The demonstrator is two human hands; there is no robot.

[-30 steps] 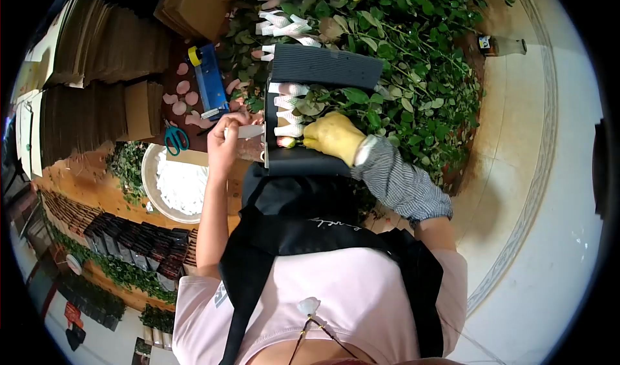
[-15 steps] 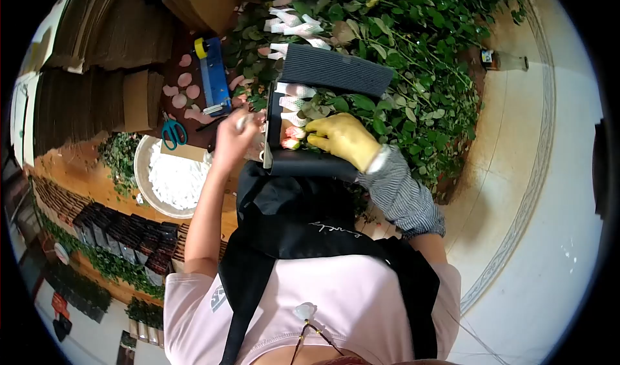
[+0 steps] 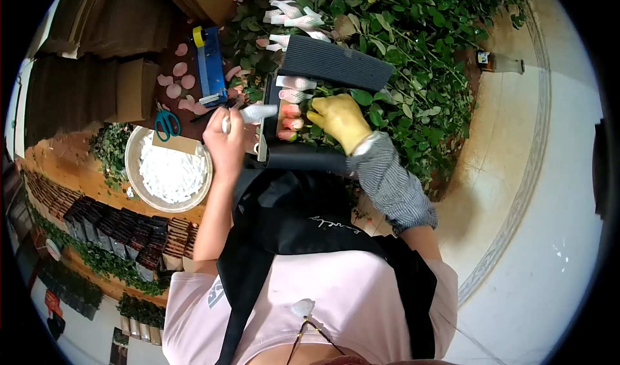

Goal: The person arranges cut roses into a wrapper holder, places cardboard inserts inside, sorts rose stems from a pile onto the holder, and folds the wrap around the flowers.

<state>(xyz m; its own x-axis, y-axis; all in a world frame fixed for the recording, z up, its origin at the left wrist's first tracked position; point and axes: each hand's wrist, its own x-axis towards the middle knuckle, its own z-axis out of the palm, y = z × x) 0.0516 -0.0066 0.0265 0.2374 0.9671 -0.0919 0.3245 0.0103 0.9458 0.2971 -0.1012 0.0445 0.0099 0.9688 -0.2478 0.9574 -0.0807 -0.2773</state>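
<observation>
My bare left hand (image 3: 224, 142) is closed on a white foam net sleeve (image 3: 259, 112) that points right, toward the rose heads. Another small white piece shows between its fingers. In a yellow glove, my right hand (image 3: 339, 121) curls its fingers by the top bare rose (image 3: 292, 110), seemingly round its stem; the fingertips are partly hidden. Two more pink-orange rose heads lie just below. Above them are roses in white net sleeves (image 3: 296, 96). All rest in a black ridged holder (image 3: 336, 62), with stems toward the right.
A basket (image 3: 134, 171) of white sleeves stands left, beside teal scissors (image 3: 167, 125). A blue tape dispenser (image 3: 210, 68), loose petals (image 3: 173, 91) and cardboard stacks (image 3: 77, 97) lie upper left. Leafy stems (image 3: 413, 74) cover the right; a bottle (image 3: 500, 62) lies beyond them.
My left hand now shows a white sleeve extending toward the roses. Three sleeved heads showed in the holder before; two show now, above three bare ones. My right hand has moved slightly up.
</observation>
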